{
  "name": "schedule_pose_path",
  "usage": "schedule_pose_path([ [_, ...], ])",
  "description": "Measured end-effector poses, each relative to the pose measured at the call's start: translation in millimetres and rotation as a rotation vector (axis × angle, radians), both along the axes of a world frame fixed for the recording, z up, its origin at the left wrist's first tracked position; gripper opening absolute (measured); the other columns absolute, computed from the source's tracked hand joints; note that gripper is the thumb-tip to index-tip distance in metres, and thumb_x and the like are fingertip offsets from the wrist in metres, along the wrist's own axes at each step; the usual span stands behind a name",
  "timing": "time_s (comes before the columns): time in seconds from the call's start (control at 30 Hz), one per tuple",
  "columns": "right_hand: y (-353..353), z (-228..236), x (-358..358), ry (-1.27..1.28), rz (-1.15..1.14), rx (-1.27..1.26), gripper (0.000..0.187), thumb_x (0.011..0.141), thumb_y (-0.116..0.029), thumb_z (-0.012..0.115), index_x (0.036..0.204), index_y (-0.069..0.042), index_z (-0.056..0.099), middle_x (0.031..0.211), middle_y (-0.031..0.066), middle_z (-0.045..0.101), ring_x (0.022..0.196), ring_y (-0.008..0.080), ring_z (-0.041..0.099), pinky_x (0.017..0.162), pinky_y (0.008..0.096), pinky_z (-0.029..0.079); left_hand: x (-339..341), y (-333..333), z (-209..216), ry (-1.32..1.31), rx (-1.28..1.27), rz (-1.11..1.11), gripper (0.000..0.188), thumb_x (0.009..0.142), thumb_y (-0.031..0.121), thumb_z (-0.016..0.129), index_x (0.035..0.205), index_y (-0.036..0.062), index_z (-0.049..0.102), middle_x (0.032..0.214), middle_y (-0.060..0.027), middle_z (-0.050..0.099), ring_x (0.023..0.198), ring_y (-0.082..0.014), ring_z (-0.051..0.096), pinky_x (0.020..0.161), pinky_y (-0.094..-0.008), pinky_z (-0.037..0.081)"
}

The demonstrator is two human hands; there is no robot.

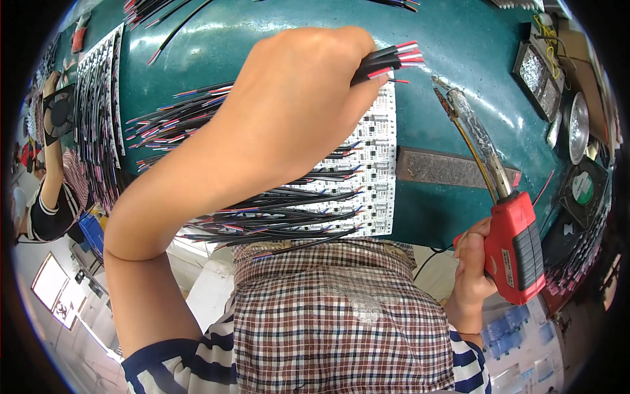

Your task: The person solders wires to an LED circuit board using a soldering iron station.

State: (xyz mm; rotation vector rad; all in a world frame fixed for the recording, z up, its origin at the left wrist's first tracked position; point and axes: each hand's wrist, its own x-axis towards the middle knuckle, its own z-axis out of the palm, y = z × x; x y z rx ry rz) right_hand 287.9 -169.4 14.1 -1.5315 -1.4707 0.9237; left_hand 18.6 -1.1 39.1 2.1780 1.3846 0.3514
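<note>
My left hand (pixel 308 88) is closed round a bundle of short black cables (pixel 388 62), whose stripped ends show red and white wires pointing right. Beneath it lies a white circuit board panel (pixel 379 177), with rows of black cables (pixel 282 203) across it, their tips reaching the small components. My right hand (pixel 470 270) grips a red and black soldering gun (pixel 515 246) at the lower right. The gun's metal barrel slants up and left, with a thin feed tube beside it, and its tip stands apart from the held bundle.
On the green table (pixel 453 52), a dark flat bar (pixel 440 167) lies right of the panel. Farther right are a metal tray (pixel 541 79), a round metal dish (pixel 578 128) and a dark spool (pixel 582 190). At the left, another panel with cables (pixel 98 105) lies near a person's arm (pixel 52 164).
</note>
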Motion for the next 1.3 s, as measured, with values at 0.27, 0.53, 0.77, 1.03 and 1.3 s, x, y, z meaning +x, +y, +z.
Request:
schedule_pose_path([
  [0.27,1.3,3.8,-3.2,-0.058,0.059,-0.042,0.016,0.092,-0.003,0.065,0.105,0.004,0.058,0.08,0.0085,0.056,0.055,0.0103,0.048,0.049,0.0234,0.041,3.7,-12.3,-14.7,0.003,0.041,0.003,0.02,0.094,0.019,0.067,0.09,-0.0001,0.062,0.068,-0.0136,0.059,0.058,-0.0296,0.056,0.057,-0.0395,0.043],
  [0.53,-3.5,9.6,-4.0,-0.189,0.009,-0.206,0.021,0.084,-0.004,0.075,0.103,0.0,0.067,0.085,0.0079,0.064,0.067,0.0175,0.06,0.06,0.0283,0.047,6.9,-13.3,-25.4,-0.018,0.02,0.059,0.025,0.085,0.021,0.076,0.087,0.0005,0.062,0.067,-0.0131,0.06,0.057,-0.0284,0.058,0.054,-0.037,0.043],
  [0.77,-0.1,6.2,-8.4,-0.097,-0.038,-0.225,0.022,0.078,-0.003,0.079,0.098,-0.003,0.071,0.085,0.0095,0.067,0.071,0.0252,0.064,0.065,0.0341,0.05,6.8,-12.9,-28.1,0.007,0.065,0.055,0.024,0.084,0.02,0.076,0.081,0.0015,0.061,0.064,-0.0118,0.059,0.055,-0.0281,0.058,0.053,-0.0373,0.044],
  [1.03,6.3,10.4,-14.3,-0.044,-0.051,-0.297,0.02,0.078,-0.002,0.077,0.097,-0.002,0.071,0.083,0.0095,0.067,0.068,0.0243,0.064,0.064,0.0321,0.05,7.0,-15.1,-32.4,-0.006,0.132,0.044,0.023,0.081,0.018,0.078,0.079,0.0026,0.061,0.063,-0.0111,0.06,0.056,-0.0296,0.06,0.053,-0.0376,0.046],
  [1.3,-3.1,6.9,1.2,-0.206,0.112,-0.123,0.029,0.089,0.0,0.068,0.117,0.003,0.061,0.085,0.0074,0.062,0.06,0.009,0.054,0.052,0.0221,0.043,6.3,-16.5,-35.2,-0.011,0.168,0.035,0.023,0.079,0.017,0.078,0.078,0.0024,0.061,0.064,-0.0121,0.062,0.058,-0.0309,0.062,0.054,-0.0385,0.047],
])
